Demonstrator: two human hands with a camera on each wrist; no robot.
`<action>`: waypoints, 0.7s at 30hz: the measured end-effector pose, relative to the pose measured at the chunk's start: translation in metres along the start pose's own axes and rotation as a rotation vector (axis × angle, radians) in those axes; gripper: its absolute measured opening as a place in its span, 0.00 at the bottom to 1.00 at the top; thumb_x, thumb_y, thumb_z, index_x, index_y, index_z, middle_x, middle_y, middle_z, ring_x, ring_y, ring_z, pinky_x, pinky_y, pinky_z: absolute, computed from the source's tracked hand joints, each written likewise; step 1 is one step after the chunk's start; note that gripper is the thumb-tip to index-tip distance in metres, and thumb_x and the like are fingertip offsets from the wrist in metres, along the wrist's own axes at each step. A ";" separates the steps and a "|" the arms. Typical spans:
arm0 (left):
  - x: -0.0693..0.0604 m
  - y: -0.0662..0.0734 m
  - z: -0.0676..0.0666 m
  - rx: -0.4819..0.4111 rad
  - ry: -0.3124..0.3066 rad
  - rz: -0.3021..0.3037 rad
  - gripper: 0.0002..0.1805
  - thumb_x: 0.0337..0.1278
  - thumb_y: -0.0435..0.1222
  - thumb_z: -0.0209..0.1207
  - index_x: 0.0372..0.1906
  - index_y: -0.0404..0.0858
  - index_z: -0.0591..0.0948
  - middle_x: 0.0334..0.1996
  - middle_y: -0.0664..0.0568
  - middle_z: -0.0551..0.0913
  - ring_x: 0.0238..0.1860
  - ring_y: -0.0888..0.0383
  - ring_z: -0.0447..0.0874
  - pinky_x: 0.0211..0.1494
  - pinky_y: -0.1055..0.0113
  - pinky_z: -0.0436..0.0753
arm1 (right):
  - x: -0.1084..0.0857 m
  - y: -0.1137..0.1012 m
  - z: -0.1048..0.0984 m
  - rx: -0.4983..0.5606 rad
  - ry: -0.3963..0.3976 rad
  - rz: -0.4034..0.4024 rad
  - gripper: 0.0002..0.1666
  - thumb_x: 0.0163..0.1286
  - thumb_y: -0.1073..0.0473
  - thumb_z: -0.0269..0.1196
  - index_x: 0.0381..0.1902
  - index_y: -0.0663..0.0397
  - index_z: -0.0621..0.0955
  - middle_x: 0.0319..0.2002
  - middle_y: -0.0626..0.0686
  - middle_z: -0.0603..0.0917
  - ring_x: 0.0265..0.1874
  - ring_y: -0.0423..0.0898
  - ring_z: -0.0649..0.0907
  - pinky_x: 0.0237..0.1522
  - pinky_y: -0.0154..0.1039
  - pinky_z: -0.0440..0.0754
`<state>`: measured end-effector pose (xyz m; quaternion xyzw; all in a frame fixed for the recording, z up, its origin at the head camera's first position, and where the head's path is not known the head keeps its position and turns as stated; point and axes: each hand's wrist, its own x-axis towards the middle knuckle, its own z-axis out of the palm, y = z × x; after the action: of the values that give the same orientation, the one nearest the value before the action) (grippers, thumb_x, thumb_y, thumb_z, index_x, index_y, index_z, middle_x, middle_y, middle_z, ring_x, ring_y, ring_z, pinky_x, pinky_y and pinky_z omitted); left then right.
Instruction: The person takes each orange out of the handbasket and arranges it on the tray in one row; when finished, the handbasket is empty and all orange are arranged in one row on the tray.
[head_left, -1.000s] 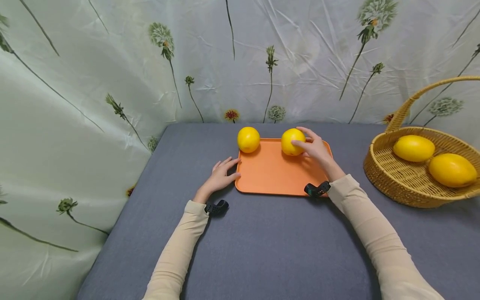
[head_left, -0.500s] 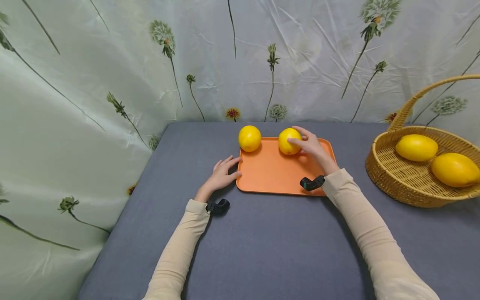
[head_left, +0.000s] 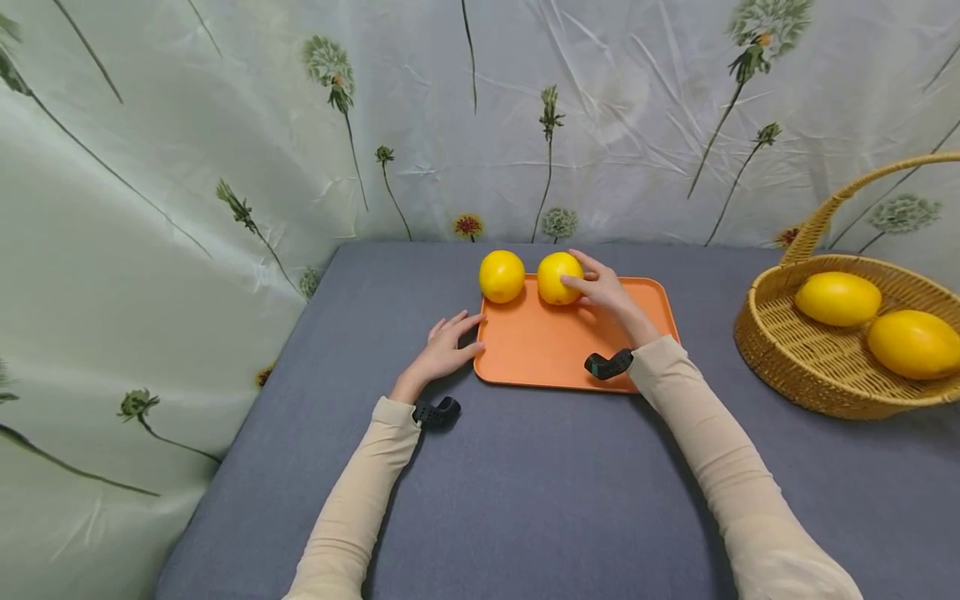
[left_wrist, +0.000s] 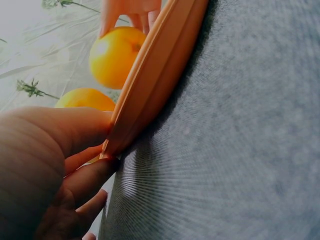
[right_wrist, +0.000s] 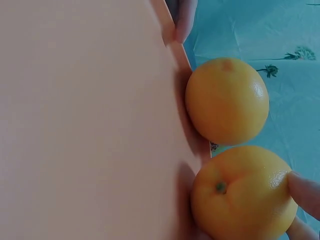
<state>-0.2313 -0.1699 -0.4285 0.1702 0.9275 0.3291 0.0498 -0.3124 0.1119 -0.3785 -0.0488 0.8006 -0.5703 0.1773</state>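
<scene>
My right hand (head_left: 603, 292) grips a round orange (head_left: 559, 278), bright yellow in the head view, over the back part of an orange tray (head_left: 555, 358). In the right wrist view, the thumb presses the side of this held orange (right_wrist: 245, 192) and its stem spot shows. Another orange (head_left: 502, 277) sits at the tray's back left corner, a small gap from the held one. Along the tray's left edge, my left hand (head_left: 442, 352) rests with fingers spread; its thumb and a fingertip touch the tray rim (left_wrist: 137, 95) in the left wrist view.
A wicker basket (head_left: 787, 367) with a tall handle stands to the right, holding two oval yellow fruits (head_left: 837, 298). Grey cloth (head_left: 525, 483) covers the table. Behind hangs a pale curtain (head_left: 450, 158) with dandelion prints.
My right hand has moved left with its orange, narrowing the gap to the orange in the corner. The left hand stays at the tray's edge.
</scene>
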 end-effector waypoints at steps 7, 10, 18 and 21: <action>-0.001 0.000 0.001 -0.003 0.000 -0.008 0.31 0.62 0.43 0.54 0.68 0.38 0.65 0.69 0.43 0.65 0.75 0.45 0.51 0.75 0.44 0.41 | 0.006 -0.002 0.006 0.004 -0.019 -0.003 0.40 0.70 0.51 0.54 0.74 0.37 0.50 0.70 0.67 0.58 0.68 0.61 0.65 0.66 0.54 0.68; -0.001 0.001 0.002 -0.007 0.000 -0.002 0.31 0.62 0.42 0.54 0.68 0.38 0.65 0.69 0.42 0.65 0.75 0.44 0.51 0.75 0.43 0.41 | 0.007 -0.002 0.009 0.018 -0.029 -0.004 0.40 0.70 0.52 0.54 0.74 0.37 0.50 0.70 0.67 0.58 0.68 0.61 0.65 0.65 0.54 0.69; -0.002 -0.001 0.002 -0.012 0.017 0.007 0.30 0.62 0.41 0.54 0.68 0.37 0.65 0.69 0.41 0.65 0.74 0.44 0.52 0.74 0.43 0.41 | 0.009 -0.004 0.015 0.018 -0.023 -0.015 0.39 0.70 0.51 0.54 0.74 0.36 0.51 0.69 0.66 0.60 0.66 0.60 0.68 0.62 0.51 0.72; -0.001 -0.001 0.002 -0.012 0.019 0.013 0.30 0.62 0.41 0.54 0.68 0.37 0.66 0.68 0.42 0.66 0.74 0.44 0.52 0.74 0.44 0.41 | 0.011 -0.003 0.015 0.009 -0.012 -0.011 0.39 0.70 0.50 0.54 0.74 0.36 0.51 0.69 0.66 0.60 0.65 0.60 0.68 0.59 0.49 0.73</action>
<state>-0.2306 -0.1699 -0.4308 0.1728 0.9248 0.3366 0.0397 -0.3174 0.0941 -0.3828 -0.0559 0.7967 -0.5745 0.1789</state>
